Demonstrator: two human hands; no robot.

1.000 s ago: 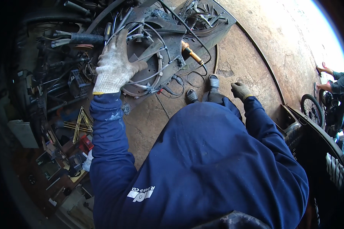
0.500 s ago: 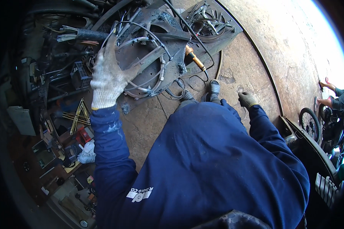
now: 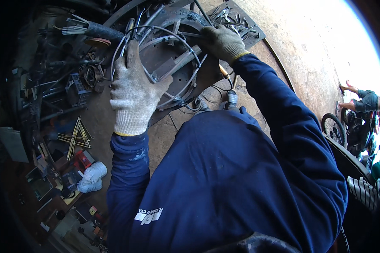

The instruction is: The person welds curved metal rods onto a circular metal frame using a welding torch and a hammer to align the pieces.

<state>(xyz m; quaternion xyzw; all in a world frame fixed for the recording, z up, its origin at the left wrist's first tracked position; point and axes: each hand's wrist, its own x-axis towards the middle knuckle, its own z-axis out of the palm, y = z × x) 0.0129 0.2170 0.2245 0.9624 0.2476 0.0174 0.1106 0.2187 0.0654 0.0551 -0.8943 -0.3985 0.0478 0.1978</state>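
My left hand (image 3: pixel 137 86), in a pale knitted glove, lies over the left side of a round wire frame (image 3: pixel 169 31). Its thumb and index finger are spread apart, the thumb resting inside the ring. My right hand (image 3: pixel 226 43), in a similar glove, has its fingers bent around the right end of a dark steel bar (image 3: pixel 191 34); the fingertips are partly hidden. A flat metal bar (image 3: pixel 182 60) crosses the ring between my hands. Beneath lies a dark steel plate (image 3: pixel 182 79) with small holes. Metal tubes (image 3: pixel 150 21) stand beyond my left fingertips.
Scrap metal pieces (image 3: pixel 236 25) lie on the far right plate. A slim yellow-orange tool (image 3: pixel 224 72) with a cable is below my right wrist. Yellow rods (image 3: pixel 75 137) and a white bag (image 3: pixel 93 176) lie at left. A bicycle wheel (image 3: pixel 334 128) and another person's legs (image 3: pixel 354 100) are at right.
My right hand has come up from beside my leg to the dark steel bar. The left hand has shifted slightly right and down in the view, still on the wire frame.
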